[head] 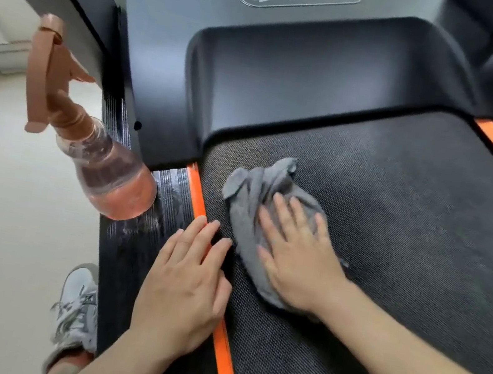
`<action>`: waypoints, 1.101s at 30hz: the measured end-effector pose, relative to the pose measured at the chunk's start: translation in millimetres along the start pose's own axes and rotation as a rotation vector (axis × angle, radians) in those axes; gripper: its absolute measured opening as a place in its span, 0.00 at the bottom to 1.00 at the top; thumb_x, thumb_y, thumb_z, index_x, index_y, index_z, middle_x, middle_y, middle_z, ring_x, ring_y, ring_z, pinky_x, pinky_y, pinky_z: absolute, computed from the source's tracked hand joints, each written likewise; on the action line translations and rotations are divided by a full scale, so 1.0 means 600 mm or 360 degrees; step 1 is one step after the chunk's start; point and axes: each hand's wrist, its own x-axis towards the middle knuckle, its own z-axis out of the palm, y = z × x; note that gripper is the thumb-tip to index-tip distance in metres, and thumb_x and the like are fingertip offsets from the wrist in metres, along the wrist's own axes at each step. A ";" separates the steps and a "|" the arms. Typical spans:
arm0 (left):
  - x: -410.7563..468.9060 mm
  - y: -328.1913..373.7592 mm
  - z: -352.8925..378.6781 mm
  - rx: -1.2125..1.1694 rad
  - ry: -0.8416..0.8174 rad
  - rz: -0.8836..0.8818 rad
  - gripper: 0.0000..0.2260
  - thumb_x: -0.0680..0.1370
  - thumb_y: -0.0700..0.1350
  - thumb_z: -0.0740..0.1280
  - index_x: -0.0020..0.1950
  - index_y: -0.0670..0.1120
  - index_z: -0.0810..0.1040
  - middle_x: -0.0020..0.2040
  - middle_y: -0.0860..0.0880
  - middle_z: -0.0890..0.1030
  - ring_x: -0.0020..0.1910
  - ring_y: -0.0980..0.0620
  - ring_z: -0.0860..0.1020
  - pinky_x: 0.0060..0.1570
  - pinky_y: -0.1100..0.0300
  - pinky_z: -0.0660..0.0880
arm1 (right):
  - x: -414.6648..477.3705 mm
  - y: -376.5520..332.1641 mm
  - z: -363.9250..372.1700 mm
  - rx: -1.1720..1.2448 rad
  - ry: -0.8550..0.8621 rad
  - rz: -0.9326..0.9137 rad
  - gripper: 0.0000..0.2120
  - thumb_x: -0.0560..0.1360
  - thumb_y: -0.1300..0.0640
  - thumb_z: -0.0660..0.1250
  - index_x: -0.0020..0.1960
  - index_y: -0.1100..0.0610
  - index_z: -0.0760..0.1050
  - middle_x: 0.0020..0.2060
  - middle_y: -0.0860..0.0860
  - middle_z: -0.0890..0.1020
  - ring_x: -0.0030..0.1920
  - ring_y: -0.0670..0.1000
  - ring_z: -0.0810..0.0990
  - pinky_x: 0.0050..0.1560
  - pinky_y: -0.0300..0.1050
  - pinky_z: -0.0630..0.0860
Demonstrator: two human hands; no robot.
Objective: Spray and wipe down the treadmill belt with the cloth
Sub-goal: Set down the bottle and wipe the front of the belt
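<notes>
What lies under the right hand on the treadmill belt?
Under the right hand lies the grey cloth, crumpled, on the black belt. Flat fingers press it down. The cloth below the palm, and the belt beneath the cloth, are covered.

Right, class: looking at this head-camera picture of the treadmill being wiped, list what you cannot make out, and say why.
1. Head view: the middle of the crumpled grey cloth is covered by the right hand pressing flat on it.
2. Head view: the textured black treadmill belt runs under the black motor cover at its front; the bottom edge cuts off its rear.
3. Head view: the brown trigger head of the clear spray bottle is blurred.
</notes>
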 end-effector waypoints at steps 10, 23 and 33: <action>0.001 0.005 -0.004 -0.0135 0.0056 -0.0004 0.21 0.74 0.49 0.58 0.63 0.44 0.77 0.68 0.45 0.76 0.74 0.43 0.67 0.72 0.44 0.65 | -0.033 0.026 0.006 0.0064 -0.0015 0.0203 0.36 0.80 0.34 0.37 0.81 0.52 0.52 0.81 0.54 0.52 0.80 0.55 0.50 0.76 0.61 0.50; -0.002 0.031 -0.029 -0.0326 0.0004 0.0151 0.21 0.71 0.49 0.58 0.62 0.47 0.77 0.65 0.46 0.75 0.64 0.44 0.74 0.65 0.45 0.70 | -0.189 -0.032 0.084 -0.0039 0.0130 -0.0071 0.31 0.75 0.44 0.55 0.75 0.55 0.67 0.78 0.57 0.63 0.76 0.59 0.63 0.70 0.63 0.59; -0.029 0.097 -0.027 0.0085 -0.0419 0.0620 0.28 0.64 0.53 0.54 0.58 0.48 0.82 0.63 0.46 0.80 0.65 0.45 0.77 0.66 0.38 0.70 | -0.074 0.087 0.023 0.0062 0.0035 0.0829 0.35 0.80 0.39 0.39 0.82 0.57 0.45 0.81 0.58 0.45 0.80 0.58 0.45 0.77 0.61 0.42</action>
